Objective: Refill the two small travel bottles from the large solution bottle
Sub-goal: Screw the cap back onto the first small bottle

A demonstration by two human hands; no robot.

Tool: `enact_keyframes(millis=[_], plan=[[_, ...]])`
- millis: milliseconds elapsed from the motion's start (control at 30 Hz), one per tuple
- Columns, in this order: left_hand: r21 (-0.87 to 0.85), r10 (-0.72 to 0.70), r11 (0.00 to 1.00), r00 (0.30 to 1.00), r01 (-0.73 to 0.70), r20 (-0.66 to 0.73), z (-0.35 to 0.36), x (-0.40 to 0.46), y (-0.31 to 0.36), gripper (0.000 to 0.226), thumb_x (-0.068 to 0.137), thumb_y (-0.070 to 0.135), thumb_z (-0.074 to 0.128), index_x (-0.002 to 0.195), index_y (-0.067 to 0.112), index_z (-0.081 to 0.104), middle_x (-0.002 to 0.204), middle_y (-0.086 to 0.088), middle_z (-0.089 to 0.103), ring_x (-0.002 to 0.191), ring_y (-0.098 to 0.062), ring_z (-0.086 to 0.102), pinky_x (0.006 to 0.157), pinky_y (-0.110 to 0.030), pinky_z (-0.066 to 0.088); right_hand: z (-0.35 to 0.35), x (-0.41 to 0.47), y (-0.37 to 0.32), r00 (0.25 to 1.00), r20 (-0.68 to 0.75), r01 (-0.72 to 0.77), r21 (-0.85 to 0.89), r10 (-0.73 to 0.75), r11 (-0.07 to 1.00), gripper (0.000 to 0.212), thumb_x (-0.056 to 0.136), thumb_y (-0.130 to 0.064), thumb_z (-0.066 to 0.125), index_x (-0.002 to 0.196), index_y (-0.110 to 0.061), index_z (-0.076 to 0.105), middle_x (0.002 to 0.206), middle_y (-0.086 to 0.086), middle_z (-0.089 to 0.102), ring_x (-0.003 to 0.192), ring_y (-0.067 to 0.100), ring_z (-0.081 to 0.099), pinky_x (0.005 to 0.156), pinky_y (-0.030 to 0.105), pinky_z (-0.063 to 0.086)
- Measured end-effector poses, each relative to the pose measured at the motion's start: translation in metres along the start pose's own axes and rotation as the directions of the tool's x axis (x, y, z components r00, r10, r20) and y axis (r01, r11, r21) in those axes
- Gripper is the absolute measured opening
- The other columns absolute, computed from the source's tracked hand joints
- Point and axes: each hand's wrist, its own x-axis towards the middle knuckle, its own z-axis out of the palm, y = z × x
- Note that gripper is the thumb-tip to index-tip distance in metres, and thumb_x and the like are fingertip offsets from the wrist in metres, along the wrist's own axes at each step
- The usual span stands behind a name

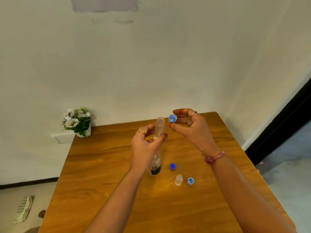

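Wooden table [104, 165] fills the lower frame, pushed into a white-walled corner. Left hand [144, 145] sits mid-table, fingers and thumb curled round the lower part of a small clear bottle [159, 127], held upright above the table, neck open, no cap on it. Right hand [191, 126] at 3 o'clock from that bottle, just beside it, thumb and fingertips pinching a light-blue cap [172, 118], open side facing the camera; cap is level with the bottle neck, close but not touching. Rings on both hands, pink band [217, 156] on the right wrist. Large bottle [154, 166] stands on the table at 6 o'clock from the left hand, partly hidden behind the left wrist; clear, dark label low on the body, top not visible so can't tell if it's capped. Dark-blue cap [172, 166] lies on the table at 3 o'clock from the large bottle, near but apart. Second small bottle [178, 179] stands upright, uncapped, at 5 o'clock from the dark-blue cap; its fill level can't be read. Another light-blue cap [190, 181] lies just beside it at 3 o'clock, open side up. Potted white flowers [77, 121] at the table's far-left corner, 10 o'clock. Folded checked cloth [23, 209] on the floor at 8 o'clock.
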Motion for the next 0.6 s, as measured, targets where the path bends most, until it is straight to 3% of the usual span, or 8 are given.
enact_keyframes(millis=[267,400,600], plan=[[-0.113,0.065,0.991,0.997,-0.07,-0.052,0.0,0.019,0.053,0.037,0.074,0.022,0.079,0.106,0.029,0.063,0.099,0.014,0.068,0.092,0.003,0.061,0.064,-0.004,0.045,-0.012,0.029,-0.044,0.997,0.03,0.074,0.086,-0.077,0.994,0.033,0.075,-0.009,0.076,0.104,-0.015,0.062,0.1,-0.001,0.071,0.091,0.013,0.069,0.084,0.037,0.056],[-0.12,0.114,0.985,0.991,-0.122,-0.073,0.0,0.032,0.074,0.039,0.075,0.023,0.078,0.112,0.022,0.065,0.101,0.009,0.068,0.096,-0.001,0.061,0.064,0.0,0.043,-0.014,0.041,-0.064,0.99,0.039,0.126,0.144,-0.133,0.981,0.03,0.078,-0.007,0.073,0.102,-0.023,0.063,0.101,-0.003,0.07,0.092,0.013,0.068,0.079,0.029,0.057],[-0.169,0.163,0.97,0.983,-0.176,-0.09,-0.002,0.047,0.102,0.038,0.075,0.023,0.079,0.109,0.027,0.062,0.1,0.012,0.068,0.094,0.0,0.062,0.065,0.0,0.043,-0.019,0.058,-0.091,0.975,0.045,0.205,0.183,-0.216,0.962,0.028,0.081,-0.009,0.069,0.104,-0.025,0.064,0.103,-0.006,0.068,0.091,0.012,0.068,0.07,0.02,0.055]])
